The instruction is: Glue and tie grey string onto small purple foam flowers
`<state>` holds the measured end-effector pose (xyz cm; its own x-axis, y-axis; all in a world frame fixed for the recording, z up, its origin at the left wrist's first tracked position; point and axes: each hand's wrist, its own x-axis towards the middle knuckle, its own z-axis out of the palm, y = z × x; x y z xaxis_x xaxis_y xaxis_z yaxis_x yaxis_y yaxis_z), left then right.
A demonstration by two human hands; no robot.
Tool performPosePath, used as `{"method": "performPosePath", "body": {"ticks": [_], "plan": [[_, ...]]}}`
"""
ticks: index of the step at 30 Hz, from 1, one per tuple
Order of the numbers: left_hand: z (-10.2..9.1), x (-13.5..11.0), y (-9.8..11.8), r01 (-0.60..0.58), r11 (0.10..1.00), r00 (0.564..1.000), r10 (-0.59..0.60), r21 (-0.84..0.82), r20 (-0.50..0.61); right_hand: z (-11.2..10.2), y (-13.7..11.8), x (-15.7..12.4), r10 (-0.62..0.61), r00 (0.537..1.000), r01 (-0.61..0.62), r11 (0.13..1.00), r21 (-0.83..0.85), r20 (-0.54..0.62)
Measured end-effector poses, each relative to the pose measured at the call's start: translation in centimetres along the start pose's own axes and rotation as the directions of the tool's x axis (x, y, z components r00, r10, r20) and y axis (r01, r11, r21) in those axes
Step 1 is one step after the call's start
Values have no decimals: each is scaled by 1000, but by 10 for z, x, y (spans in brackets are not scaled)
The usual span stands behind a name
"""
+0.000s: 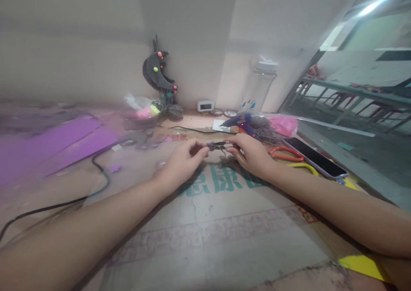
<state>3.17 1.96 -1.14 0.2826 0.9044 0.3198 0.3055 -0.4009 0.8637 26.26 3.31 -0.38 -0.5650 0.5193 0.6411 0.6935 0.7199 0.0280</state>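
My left hand [184, 162] is closed in a pinch on one end of a small dark piece [215, 146], above the printed sheet on the table. The fingers of my right hand [248, 151] close on the other side of it, where a slim dark and light part shows. A thin strand hangs from the piece between both hands. It is too small and blurred to name. Just behind my right hand lies a blue glue gun [239, 121] beside grey yarn [261, 126]. Orange-handled scissors [287, 154] lie to its right.
A phone [316, 157] lies at the right. Behind stand a clear bottle [260, 85], a small digital clock [205, 106] and a dark crescent ornament [159, 72]. Purple sheets [73, 143] and a black cable [104, 177] lie at the left; yellow material [364, 265] is front right.
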Motion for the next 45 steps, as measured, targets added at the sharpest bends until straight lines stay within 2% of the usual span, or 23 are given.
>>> {"method": "performPosePath", "body": {"ticks": [7,11,14,17,23,25,28,31,33,38,41,45], "plan": [[0,-1,0,0,1000,999,0,13,-36,-1,0,0,60,998,-61,997,48,19],[-1,0,0,2,1000,999,-1,14,-47,-3,-1,-1,46,998,-48,997,61,37],[-1,0,1,8,1000,998,-7,18,-60,-3,-1,-1,24,998,-25,999,23,63],[-1,1,0,1,1000,996,0,9,-85,-2,1,-1,54,995,-51,998,-35,86],[1,2,-3,70,964,995,-87,-257,-53,-1,4,0,134,986,-130,990,-49,101],[2,3,-2,112,943,991,-128,-312,-29,-2,3,-1,100,991,-97,995,-34,94],[3,4,3,188,904,980,-200,-384,9,-3,-1,-1,-29,996,35,997,-66,88],[4,5,10,264,857,964,-245,-442,99,-2,-5,0,-158,982,171,977,-127,108],[4,5,13,296,844,955,-253,-447,154,-1,-6,0,-189,974,205,968,-141,123],[1,3,14,272,858,956,-191,-436,223,1,-7,-1,-127,983,143,983,-116,136],[-1,3,11,229,848,966,-139,-479,217,2,-6,-1,-52,982,66,995,-75,180],[-1,4,7,235,835,964,-133,-498,231,4,-4,-1,64,973,-51,997,-62,222]]}}
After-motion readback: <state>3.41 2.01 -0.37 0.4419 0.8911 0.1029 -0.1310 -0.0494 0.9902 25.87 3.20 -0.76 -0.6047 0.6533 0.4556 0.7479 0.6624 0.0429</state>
